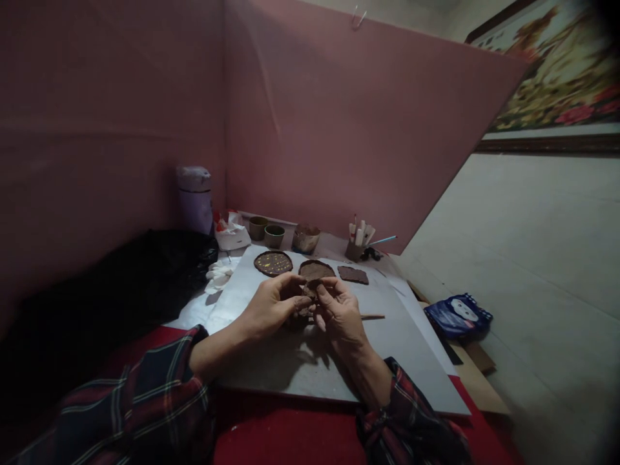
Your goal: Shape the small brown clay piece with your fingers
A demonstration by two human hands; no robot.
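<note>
Between my two hands, above the white board [387,361], is a small piece of brown clay [312,289]. My left hand [274,305] pinches it from the left with thumb and fingers. From the right, my right hand [341,314] grips it the same way. Under the fingers lies more dark brown clay [301,316], mostly hidden. Just beyond the hands sits a round brown clay disc with a raised rim [317,268]. To its left is a dark round disc with yellow dots [274,263], and to its right a flat brown rectangular slab [353,274].
Behind the discs stand a green cup [274,236], a stained bowl [306,239] and a holder with pens [356,248]. A thin wooden stick [372,317] lies right of my hands. At left are a black bag [145,278] and a purple bottle [196,203]; a blue pouch [458,316] lies at right.
</note>
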